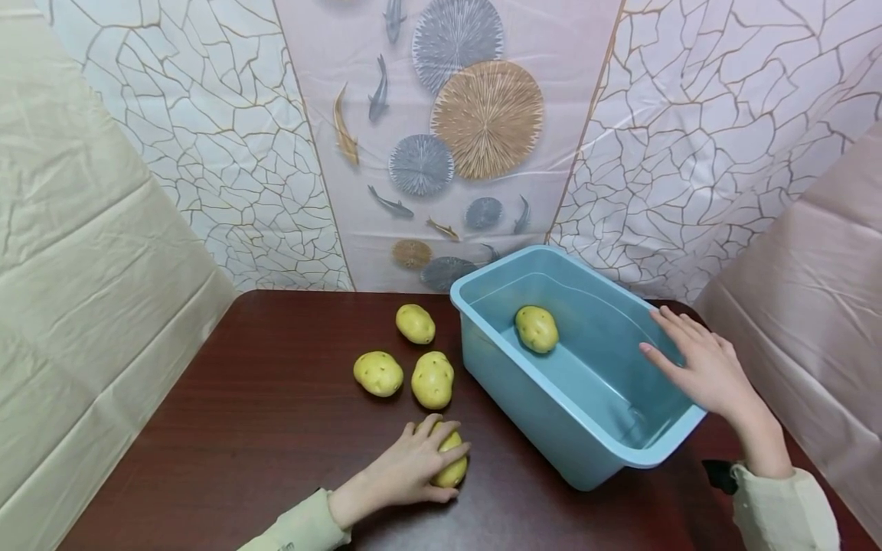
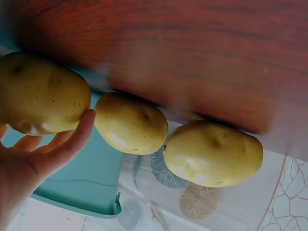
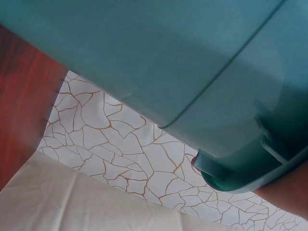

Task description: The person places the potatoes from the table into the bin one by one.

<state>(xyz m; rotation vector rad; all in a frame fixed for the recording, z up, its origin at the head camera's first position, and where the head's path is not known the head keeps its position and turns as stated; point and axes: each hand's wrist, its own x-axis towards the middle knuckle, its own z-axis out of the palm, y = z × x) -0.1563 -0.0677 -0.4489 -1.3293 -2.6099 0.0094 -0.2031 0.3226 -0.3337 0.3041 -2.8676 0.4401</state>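
Left fingers (image 2: 78, 138) grip 1 potato (image 2: 43, 94) near 3 others (image 1: 432, 380) and a tub (image 1: 524, 404).

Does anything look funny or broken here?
Nothing looks broken or spilled. Only the blue tub looks a bit crooked: it sits at an angle to the back edge of the table.

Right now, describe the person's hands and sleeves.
The left hand and right hand are bare, without gloves. The left sleeve and right sleeve are pale green; a small black piece, too unclear to name, shows beside the right one.
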